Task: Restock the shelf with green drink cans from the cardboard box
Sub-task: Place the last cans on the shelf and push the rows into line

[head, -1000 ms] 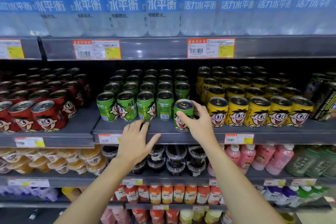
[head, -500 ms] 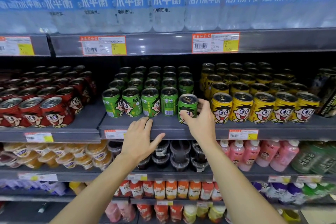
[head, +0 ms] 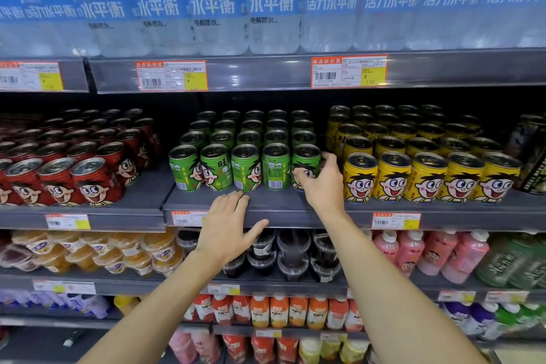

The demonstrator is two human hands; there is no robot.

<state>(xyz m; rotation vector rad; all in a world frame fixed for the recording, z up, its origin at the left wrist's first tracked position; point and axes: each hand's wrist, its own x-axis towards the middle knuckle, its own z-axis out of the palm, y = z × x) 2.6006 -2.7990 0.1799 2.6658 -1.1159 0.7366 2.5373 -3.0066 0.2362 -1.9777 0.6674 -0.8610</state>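
Right hand [head: 323,186], fingers curled around the green can [head: 305,165], has pushed it back level with the front row on the shelf [head: 283,208], nearly placed; left hand [head: 229,226] rests flat, empty.

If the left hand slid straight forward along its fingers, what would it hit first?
Most likely the front-row green drink can right ahead of the left hand, whose straight fingers lie on the grey metal shelf; the gap looks small.

"活力水平衡" and "电解质水" are printed on the blue-labelled clear water bottles [head: 271,3]. "商品标价签" and "¥ 5.00" are shown on the orange-yellow shelf price tag [head: 349,71]. "NFC" is read on the orange juice bottles [head: 277,312].
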